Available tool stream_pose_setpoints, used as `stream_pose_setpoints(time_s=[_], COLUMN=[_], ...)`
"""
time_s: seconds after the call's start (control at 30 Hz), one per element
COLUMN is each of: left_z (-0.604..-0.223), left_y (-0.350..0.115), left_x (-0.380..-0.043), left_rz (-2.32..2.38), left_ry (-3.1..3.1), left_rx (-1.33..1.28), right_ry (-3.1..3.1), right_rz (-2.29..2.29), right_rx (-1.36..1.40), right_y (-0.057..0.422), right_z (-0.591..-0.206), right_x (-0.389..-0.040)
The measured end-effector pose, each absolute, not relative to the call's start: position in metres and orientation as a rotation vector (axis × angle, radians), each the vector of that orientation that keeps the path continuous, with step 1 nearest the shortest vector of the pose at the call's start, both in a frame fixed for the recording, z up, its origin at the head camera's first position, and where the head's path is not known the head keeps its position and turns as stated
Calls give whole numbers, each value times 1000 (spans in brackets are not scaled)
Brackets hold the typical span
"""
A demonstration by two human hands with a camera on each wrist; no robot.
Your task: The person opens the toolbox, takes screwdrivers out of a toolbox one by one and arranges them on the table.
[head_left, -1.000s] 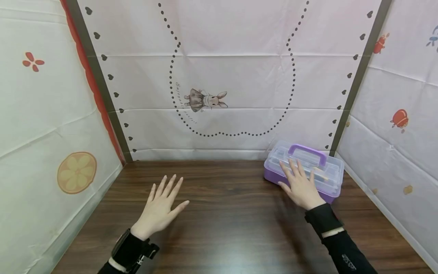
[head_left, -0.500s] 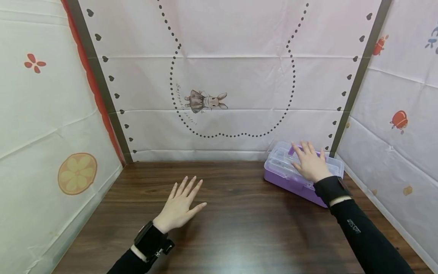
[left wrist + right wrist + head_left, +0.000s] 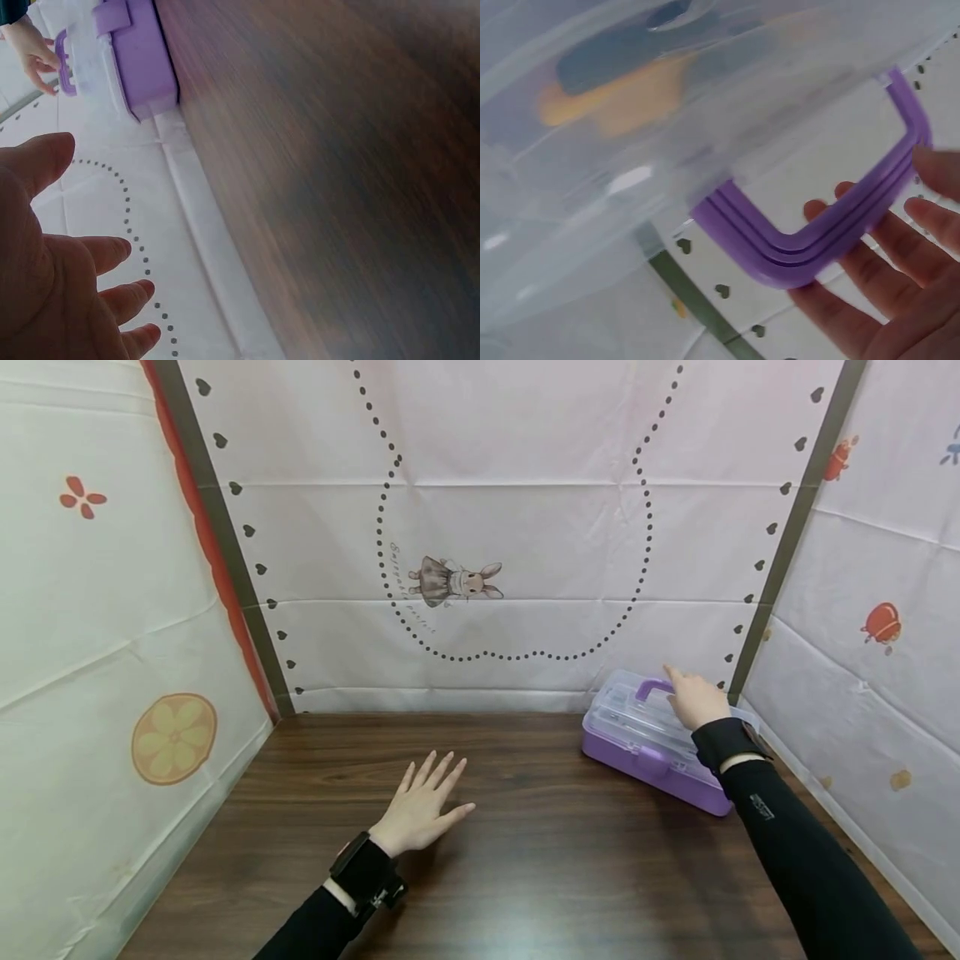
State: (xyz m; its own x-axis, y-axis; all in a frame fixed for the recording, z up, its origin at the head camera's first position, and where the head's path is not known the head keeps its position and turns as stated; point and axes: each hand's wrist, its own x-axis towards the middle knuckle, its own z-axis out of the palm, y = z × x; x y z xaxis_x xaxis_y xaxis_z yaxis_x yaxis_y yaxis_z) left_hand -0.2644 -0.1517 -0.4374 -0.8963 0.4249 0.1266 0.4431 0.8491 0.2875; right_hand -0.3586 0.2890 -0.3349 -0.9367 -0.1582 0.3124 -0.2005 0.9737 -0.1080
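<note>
A purple storage box (image 3: 626, 756) with a clear lid and a purple carrying handle (image 3: 787, 259) stands at the back right of the table. My right hand (image 3: 697, 702) is at that handle. In the right wrist view, its fingers (image 3: 877, 277) pass behind the grip bar, fingertips showing through the loop, and the thumb lies against the bar's far end. Blurred blue-grey and orange shapes show through the lid. My left hand (image 3: 420, 810) is held over the middle of the table, palm down, fingers spread and holding nothing; the box (image 3: 146, 67) is beyond its thumb in the left wrist view.
The brown wooden table (image 3: 510, 877) is bounded by a white printed cloth (image 3: 525, 543) at the back, with patterned cloths (image 3: 862, 693) on both sides. The box stands close to the back and right cloths.
My right hand has moved from above the lid to the back, onto the handle, its fingers bending. My left hand has drifted right, still spread. The box has stayed in place.
</note>
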Motion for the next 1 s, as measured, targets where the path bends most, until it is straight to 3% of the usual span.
stream_pose_setpoints(time_s=[0.6, 1.0], left_z=[-442, -441], left_y=[-152, -154], left_x=[-269, -271], left_rz=[-497, -530], left_ry=[-3014, -3023], left_rx=[-652, -641], right_ry=[-2803, -2824], right_rz=[255, 223], right_rx=[253, 390], right_y=[293, 278], right_z=[-329, -324], right_x=[-368, -366])
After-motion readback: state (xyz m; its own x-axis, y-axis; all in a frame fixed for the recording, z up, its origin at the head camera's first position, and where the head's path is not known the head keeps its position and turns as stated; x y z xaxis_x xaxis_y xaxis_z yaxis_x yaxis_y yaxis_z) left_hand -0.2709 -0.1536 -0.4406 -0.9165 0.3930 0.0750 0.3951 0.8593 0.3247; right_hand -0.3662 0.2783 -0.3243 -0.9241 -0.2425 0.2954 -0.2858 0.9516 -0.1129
